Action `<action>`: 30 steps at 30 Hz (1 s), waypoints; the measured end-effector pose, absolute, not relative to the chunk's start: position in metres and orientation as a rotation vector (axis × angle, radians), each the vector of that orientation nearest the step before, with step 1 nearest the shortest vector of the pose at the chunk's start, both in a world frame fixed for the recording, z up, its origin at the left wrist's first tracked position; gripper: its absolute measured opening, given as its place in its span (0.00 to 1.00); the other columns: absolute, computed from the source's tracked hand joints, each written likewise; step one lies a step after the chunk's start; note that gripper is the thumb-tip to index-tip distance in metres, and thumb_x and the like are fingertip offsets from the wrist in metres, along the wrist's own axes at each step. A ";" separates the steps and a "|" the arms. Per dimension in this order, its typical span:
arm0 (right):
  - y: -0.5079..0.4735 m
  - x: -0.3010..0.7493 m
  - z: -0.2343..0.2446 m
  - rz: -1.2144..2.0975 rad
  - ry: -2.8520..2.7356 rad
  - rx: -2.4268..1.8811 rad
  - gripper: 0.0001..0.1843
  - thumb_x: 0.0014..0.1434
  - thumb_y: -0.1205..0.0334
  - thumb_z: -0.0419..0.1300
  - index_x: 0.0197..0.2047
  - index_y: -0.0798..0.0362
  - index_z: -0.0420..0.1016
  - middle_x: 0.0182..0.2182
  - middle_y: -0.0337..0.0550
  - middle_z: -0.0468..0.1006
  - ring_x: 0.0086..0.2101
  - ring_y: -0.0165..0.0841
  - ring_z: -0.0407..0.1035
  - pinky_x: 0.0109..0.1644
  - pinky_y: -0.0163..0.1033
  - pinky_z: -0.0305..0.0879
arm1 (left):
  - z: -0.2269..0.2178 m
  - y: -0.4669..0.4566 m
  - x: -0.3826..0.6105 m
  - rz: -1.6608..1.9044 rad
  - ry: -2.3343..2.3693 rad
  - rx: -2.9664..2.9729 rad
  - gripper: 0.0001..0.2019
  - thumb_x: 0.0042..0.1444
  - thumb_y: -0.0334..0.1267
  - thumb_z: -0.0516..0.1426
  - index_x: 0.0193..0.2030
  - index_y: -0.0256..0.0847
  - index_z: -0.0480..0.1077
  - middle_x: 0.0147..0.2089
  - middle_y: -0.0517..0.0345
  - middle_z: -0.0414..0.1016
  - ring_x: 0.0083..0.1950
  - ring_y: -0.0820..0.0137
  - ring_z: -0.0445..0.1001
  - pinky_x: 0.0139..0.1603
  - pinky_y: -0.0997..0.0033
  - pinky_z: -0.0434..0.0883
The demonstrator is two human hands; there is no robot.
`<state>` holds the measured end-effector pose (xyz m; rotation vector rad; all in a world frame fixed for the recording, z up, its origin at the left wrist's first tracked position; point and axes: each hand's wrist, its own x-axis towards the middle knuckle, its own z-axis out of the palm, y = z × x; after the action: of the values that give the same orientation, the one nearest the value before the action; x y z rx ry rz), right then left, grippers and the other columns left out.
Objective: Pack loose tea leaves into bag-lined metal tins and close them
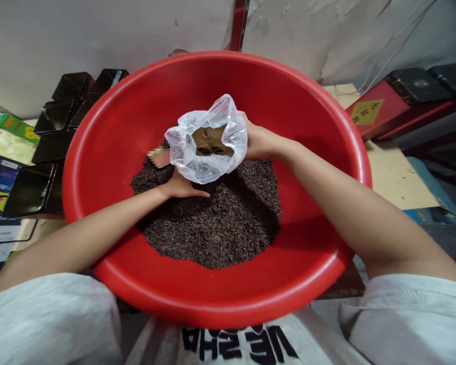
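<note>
A clear plastic bag (209, 167) stands mouth up over the red basin, its crumpled rim folded outward. Through the mouth I see a brownish-gold inside with dark patches; what surrounds the bag lower down is hidden. My right hand (253, 137) grips the bag's right side, its fingers mostly behind the plastic. Low at the left of the bag, my left hand (182, 185) rests at the dark dried leaves (216, 228), which look like loose tea. Its thumb stretches out to the right, apart from the fingers, which the bag partly hides. A blurred, pixelated patch lies beside it.
The wide red basin (228, 306) sits close against my body. Several black tins (30, 185) stand at the left, near printed boxes (0, 213). Red-sided boxes with black tops (418, 86) are at the right, above a cardboard sheet (399, 175). A pale wall (117, 30) rises behind.
</note>
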<state>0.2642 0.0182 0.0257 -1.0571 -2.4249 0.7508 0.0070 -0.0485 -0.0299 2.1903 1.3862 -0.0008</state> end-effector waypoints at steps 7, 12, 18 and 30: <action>0.018 0.264 0.023 0.734 -2.427 -1.038 0.63 0.34 0.46 0.73 0.68 0.48 0.44 0.60 0.50 0.64 0.61 0.55 0.60 0.63 0.58 0.62 | -0.020 -0.064 0.026 -0.112 1.443 2.144 0.58 0.33 0.65 0.64 0.68 0.35 0.51 0.72 0.42 0.51 0.73 0.49 0.46 0.73 0.60 0.44; 0.018 0.265 0.022 0.738 -2.424 -1.057 0.63 0.33 0.44 0.73 0.67 0.50 0.47 0.57 0.51 0.67 0.61 0.55 0.60 0.62 0.58 0.62 | -0.012 -0.069 0.028 -0.050 1.456 2.062 0.47 0.39 0.56 0.64 0.65 0.35 0.58 0.68 0.45 0.60 0.72 0.52 0.53 0.72 0.62 0.51; 0.018 0.264 0.022 0.709 -2.436 -1.052 0.61 0.32 0.43 0.73 0.65 0.52 0.51 0.57 0.53 0.66 0.64 0.55 0.55 0.65 0.57 0.58 | 0.022 -0.097 0.034 -0.146 1.472 1.689 0.31 0.42 0.42 0.64 0.55 0.33 0.69 0.58 0.46 0.74 0.58 0.55 0.73 0.59 0.65 0.69; 0.013 0.262 0.025 0.701 -2.429 -1.071 0.60 0.36 0.51 0.72 0.67 0.48 0.45 0.59 0.49 0.66 0.58 0.52 0.64 0.58 0.56 0.67 | 0.146 -0.106 0.070 0.187 1.332 1.831 0.10 0.53 0.38 0.59 0.42 0.38 0.73 0.40 0.59 0.79 0.41 0.66 0.79 0.39 0.70 0.75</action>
<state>0.2624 0.0132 0.0246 -1.0707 -2.4294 0.7015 0.0705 -0.1059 0.1462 1.8311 1.3325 0.1865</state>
